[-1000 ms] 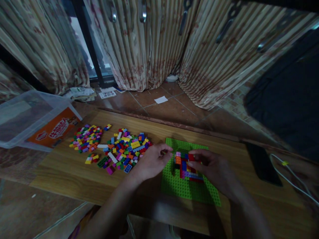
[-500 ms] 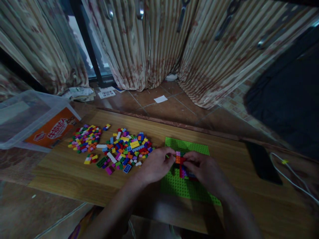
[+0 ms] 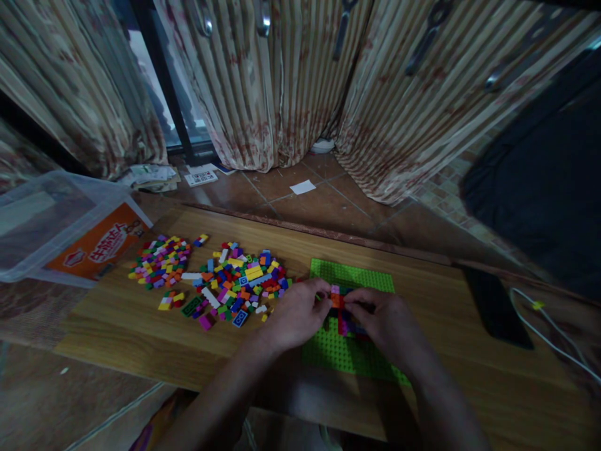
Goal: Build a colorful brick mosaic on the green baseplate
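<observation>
A green studded baseplate (image 3: 328, 360) lies on the wooden table under both hands. On it stands a small build of toy bricks (image 3: 335, 300) in orange, pink, red and purple, partly covered by my fingers. My left hand (image 3: 300, 310) is closed at the build's left side, thumb and forefinger touching the orange and pink bricks. From the right, my right hand (image 3: 382, 313) pinches at the red part of the build, its fingers bent. The lower right of the build is hidden beneath that hand.
Left of the baseplate spreads a large pile of loose bricks (image 3: 239, 275), with a second pile (image 3: 162, 260) beyond it. A clear plastic bin (image 3: 79, 213) with an orange label stands at the far left. A black phone (image 3: 495, 307) and a white cable (image 3: 558, 332) lie to the right.
My hands stay at the same spot on the build, with only slight finger shifts. The right fingertips have moved a little along the red bricks.
</observation>
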Motion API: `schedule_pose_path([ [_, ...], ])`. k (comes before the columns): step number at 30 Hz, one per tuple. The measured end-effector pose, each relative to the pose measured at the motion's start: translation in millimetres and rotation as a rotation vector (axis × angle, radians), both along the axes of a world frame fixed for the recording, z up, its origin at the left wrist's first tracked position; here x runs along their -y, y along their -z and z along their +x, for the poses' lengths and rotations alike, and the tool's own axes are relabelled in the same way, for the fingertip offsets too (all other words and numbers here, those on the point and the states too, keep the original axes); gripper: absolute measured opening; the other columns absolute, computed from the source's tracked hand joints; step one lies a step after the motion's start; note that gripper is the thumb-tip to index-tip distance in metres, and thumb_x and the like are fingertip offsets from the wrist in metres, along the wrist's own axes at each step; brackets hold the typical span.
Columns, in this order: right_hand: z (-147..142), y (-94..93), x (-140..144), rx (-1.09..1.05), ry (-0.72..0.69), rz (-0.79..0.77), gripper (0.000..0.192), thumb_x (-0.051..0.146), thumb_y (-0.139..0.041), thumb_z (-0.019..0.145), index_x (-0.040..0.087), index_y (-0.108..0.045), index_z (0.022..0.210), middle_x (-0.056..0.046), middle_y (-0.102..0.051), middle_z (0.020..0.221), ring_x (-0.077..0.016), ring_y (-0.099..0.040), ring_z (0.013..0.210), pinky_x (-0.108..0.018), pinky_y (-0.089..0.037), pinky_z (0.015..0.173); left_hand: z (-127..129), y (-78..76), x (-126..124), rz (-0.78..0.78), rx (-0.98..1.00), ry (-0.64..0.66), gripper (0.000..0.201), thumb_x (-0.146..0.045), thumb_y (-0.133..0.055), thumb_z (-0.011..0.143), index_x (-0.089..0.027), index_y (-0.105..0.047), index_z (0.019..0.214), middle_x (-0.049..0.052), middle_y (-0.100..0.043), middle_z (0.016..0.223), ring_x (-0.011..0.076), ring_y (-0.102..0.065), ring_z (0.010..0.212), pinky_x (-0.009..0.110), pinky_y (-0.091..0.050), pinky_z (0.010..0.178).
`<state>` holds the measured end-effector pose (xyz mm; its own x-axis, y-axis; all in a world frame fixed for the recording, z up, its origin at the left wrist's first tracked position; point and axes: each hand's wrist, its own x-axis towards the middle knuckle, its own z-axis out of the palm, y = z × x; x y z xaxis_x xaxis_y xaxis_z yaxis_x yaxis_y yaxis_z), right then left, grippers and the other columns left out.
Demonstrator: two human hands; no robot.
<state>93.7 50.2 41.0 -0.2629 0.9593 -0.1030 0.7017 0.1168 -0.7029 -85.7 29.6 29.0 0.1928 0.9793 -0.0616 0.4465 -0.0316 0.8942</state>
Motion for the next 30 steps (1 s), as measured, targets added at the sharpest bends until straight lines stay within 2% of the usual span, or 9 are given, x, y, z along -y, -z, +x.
schedule_pose_path([
  [7, -5.4, -6.9, -2.8, 0.143, -0.038, 0.039, 0.021, 0.021, -0.052, 0.079, 0.021, -0.074, 0.079, -0.002, -0.075, 0.079, -0.0192, -0.067, 0.072, -0.030, -0.045, 0.068, 8.3, 11.5, -0.4, 0.018, 0.035, -0.051, 0.017, -0.015, -0.053, 0.084, -0.018, -0.064, 0.098, 0.005, -0.073, 0.091, 0.0177, -0.069, 0.084, 0.028, -0.053, 0.075],
  [12, -8.0, -8.9, -4.0, 0.189, -0.040, 0.045, 0.021, 0.020, -0.053, 0.079, 0.022, -0.074, 0.076, -0.003, -0.075, 0.077, -0.0195, -0.067, 0.071, -0.030, -0.045, 0.068, 10.1, 13.8, -0.3, 0.010, 0.037, -0.063, 0.014, -0.014, -0.054, 0.082, -0.018, -0.063, 0.093, 0.005, -0.072, 0.088, 0.0181, -0.069, 0.082, 0.028, -0.052, 0.072],
  [17, -6.5, -4.6, -2.2, 0.135, -0.022, 0.041, 0.020, 0.022, -0.055, 0.080, 0.022, -0.074, 0.074, -0.001, -0.074, 0.073, -0.0183, -0.066, 0.068, -0.029, -0.044, 0.067, 10.0, 10.7, 0.3, 0.017, 0.043, -0.059, 0.015, -0.014, -0.054, 0.083, -0.017, -0.063, 0.094, 0.005, -0.072, 0.087, 0.0177, -0.069, 0.081, 0.028, -0.052, 0.072],
  [21, -0.3, -1.6, -2.2, 0.008, -0.007, 0.023, 0.018, 0.027, -0.059, 0.080, 0.023, -0.075, 0.076, -0.001, -0.074, 0.073, -0.0176, -0.066, 0.065, -0.028, -0.046, 0.063, 3.9, 6.3, -1.7, 0.039, 0.055, -0.074, 0.018, -0.017, -0.054, 0.085, -0.017, -0.065, 0.098, 0.005, -0.072, 0.086, 0.0171, -0.068, 0.079, 0.027, -0.052, 0.069],
  [24, 6.4, -4.4, -5.1, -0.137, 0.103, 0.005, 0.017, 0.034, -0.064, 0.078, 0.023, -0.076, 0.078, -0.002, -0.075, 0.077, -0.0186, -0.068, 0.068, -0.028, -0.049, 0.063, -6.1, 3.2, -5.8, 0.045, 0.086, -0.141, 0.018, -0.020, -0.054, 0.085, -0.017, -0.066, 0.098, 0.003, -0.070, 0.080, 0.0153, -0.064, 0.071, 0.025, -0.049, 0.064],
  [27, 11.3, -9.3, -9.4, -0.246, 0.269, 0.079, 0.021, 0.039, -0.069, 0.075, 0.021, -0.076, 0.083, -0.004, -0.076, 0.084, -0.0205, -0.069, 0.075, -0.030, -0.053, 0.068, -17.1, -0.1, -10.5, 0.070, 0.149, -0.200, 0.018, -0.022, -0.053, 0.085, -0.016, -0.067, 0.095, 0.002, -0.067, 0.076, 0.0144, -0.061, 0.068, 0.024, -0.048, 0.063],
  [30, 10.4, -11.4, -11.3, -0.275, 0.360, 0.155, 0.024, 0.041, -0.070, 0.075, 0.020, -0.075, 0.085, -0.006, -0.076, 0.084, -0.0210, -0.069, 0.074, -0.032, -0.054, 0.068, -29.4, -3.9, -14.2, 0.107, 0.196, -0.263, 0.018, -0.024, -0.054, 0.085, -0.015, -0.067, 0.094, 0.002, -0.067, 0.077, 0.0140, -0.061, 0.068, 0.023, -0.048, 0.063],
])
